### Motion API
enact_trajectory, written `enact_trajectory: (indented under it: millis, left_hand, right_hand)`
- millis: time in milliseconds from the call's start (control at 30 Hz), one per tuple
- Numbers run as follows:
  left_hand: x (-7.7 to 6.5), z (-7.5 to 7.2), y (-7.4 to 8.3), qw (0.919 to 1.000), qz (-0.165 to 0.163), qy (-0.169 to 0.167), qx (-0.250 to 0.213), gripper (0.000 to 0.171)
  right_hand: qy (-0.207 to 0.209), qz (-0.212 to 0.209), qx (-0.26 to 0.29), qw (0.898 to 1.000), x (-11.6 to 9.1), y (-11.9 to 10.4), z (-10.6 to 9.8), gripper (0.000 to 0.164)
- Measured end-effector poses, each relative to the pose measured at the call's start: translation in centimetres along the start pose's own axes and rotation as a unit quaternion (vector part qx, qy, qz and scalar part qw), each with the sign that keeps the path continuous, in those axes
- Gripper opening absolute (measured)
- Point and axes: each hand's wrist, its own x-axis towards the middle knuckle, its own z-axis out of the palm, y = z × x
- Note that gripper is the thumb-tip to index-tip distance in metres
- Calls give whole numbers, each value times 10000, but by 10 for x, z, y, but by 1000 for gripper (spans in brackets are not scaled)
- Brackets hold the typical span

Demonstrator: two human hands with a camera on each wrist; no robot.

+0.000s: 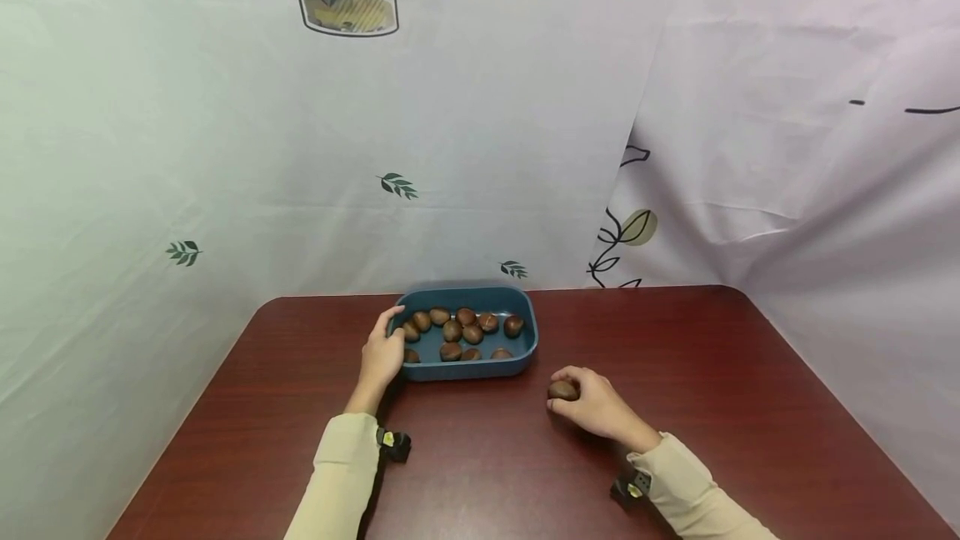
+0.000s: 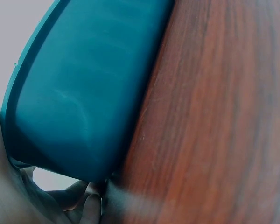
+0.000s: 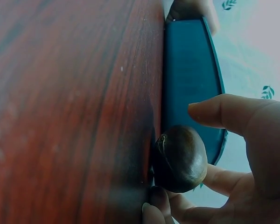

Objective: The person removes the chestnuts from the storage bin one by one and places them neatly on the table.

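Brown chestnuts (image 1: 452, 330), several of them, lie in a blue rectangular box (image 1: 465, 370) at the back of the table. My left hand (image 1: 381, 357) holds the box by its left end, fingers bent about the rim and end wall; the left wrist view shows the box wall (image 2: 79, 88) close up. Right of the box, my right hand (image 1: 596, 405) has its fingers curled round a single chestnut (image 3: 181, 158) at the table surface. In the right wrist view the fingers touch it from below, while the thumb (image 3: 210, 111) shows a small gap above it.
The dark red wooden table (image 1: 480, 457) has rounded back corners. Directly behind the box hangs a pale cloth (image 1: 480, 123) with leaf prints, and it also runs down both sides of the table. Small black cameras (image 1: 394, 445) are strapped to both wrists.
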Motion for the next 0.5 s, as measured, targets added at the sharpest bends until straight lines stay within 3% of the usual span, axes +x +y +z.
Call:
enact_trajectory:
  millis: [500]
  left_hand:
    - [0, -1, 1, 10000, -43, -45, -4, 47]
  right_hand:
    - [52, -19, -28, 10000, 0, 0, 0, 33]
